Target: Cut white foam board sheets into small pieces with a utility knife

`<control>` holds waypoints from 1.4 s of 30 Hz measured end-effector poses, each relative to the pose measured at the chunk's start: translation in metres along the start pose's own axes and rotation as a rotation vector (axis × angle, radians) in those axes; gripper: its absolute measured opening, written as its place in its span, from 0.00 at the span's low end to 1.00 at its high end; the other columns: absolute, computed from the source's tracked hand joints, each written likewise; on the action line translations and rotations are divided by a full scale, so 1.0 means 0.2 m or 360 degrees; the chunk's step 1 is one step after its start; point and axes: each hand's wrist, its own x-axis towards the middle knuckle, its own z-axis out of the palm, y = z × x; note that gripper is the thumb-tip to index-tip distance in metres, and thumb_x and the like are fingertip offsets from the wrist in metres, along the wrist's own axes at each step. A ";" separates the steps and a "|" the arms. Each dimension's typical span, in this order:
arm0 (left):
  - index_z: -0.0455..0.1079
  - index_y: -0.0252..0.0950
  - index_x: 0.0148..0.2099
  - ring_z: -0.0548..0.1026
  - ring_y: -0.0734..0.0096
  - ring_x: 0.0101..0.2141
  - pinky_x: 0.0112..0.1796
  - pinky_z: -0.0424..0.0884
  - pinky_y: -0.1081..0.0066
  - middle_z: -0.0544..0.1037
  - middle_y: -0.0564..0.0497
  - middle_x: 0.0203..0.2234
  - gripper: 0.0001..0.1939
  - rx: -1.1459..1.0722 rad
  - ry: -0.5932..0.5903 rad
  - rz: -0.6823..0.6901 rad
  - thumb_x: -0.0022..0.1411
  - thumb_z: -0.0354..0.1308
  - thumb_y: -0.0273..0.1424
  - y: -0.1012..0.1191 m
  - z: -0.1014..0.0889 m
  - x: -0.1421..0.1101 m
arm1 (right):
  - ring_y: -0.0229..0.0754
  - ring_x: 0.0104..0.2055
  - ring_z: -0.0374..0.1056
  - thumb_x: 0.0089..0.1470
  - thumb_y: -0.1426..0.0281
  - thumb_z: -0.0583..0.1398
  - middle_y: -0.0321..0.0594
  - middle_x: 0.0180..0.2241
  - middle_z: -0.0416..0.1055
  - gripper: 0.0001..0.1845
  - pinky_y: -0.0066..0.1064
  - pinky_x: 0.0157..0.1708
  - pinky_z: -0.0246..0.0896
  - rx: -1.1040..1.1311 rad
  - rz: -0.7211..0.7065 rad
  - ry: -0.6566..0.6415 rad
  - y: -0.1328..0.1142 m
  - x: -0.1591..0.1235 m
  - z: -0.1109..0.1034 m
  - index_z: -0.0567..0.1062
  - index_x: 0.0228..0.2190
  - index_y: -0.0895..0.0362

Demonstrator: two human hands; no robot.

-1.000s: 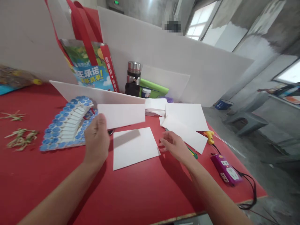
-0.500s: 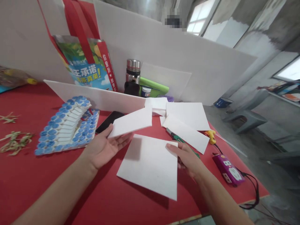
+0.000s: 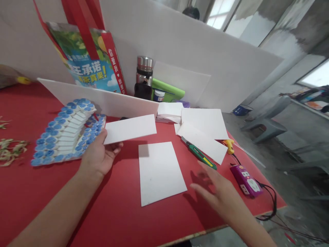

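My left hand (image 3: 99,154) grips the left end of a narrow white foam board strip (image 3: 131,128), held above the table with the thumb on top. A larger white foam board piece (image 3: 160,175) lies flat on the red table (image 3: 115,219) in front of me. Just to its right, my right hand (image 3: 212,187) hovers with fingers apart and nothing in them. Beyond that hand lies a green utility knife (image 3: 199,154), its blade end pointing away from me, beside another white strip (image 3: 205,142).
At left stands a craft piece with blue paper rolls (image 3: 53,137). A long white board (image 3: 102,101), a steel bottle (image 3: 144,70) and a printed bag (image 3: 89,65) line the back. A purple power strip (image 3: 246,180) and yellow glue gun (image 3: 229,145) sit at right.
My right hand has let go of the larger foam board piece, which now lies flat on the table. My left hand has moved left with the narrow strip.
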 end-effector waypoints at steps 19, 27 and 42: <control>0.77 0.36 0.50 0.82 0.67 0.40 0.33 0.85 0.69 0.84 0.50 0.44 0.11 -0.0231 -0.0056 0.0109 0.74 0.52 0.27 0.04 -0.03 0.01 | 0.68 0.77 0.19 0.55 0.32 0.54 0.47 0.77 0.29 0.58 0.71 0.68 0.16 -0.0342 -0.0666 -0.0573 -0.36 0.33 0.29 0.47 0.74 0.50; 0.78 0.36 0.47 0.82 0.68 0.38 0.32 0.85 0.70 0.84 0.48 0.46 0.10 -0.0159 -0.0034 0.0095 0.70 0.56 0.25 0.02 -0.03 0.02 | 0.53 0.64 0.66 0.68 0.43 0.48 0.50 0.67 0.65 0.37 0.47 0.61 0.62 0.0849 -0.0156 0.0114 -0.30 0.51 0.09 0.65 0.66 0.52; 0.78 0.37 0.52 0.84 0.54 0.38 0.30 0.82 0.65 0.84 0.39 0.43 0.23 0.0687 -0.0570 0.0187 0.64 0.65 0.48 -0.15 -0.03 -0.06 | 0.34 0.19 0.62 0.43 0.57 0.76 0.27 0.20 0.64 0.21 0.27 0.16 0.56 0.2105 0.0104 0.0551 -0.11 0.69 0.09 0.73 0.30 0.52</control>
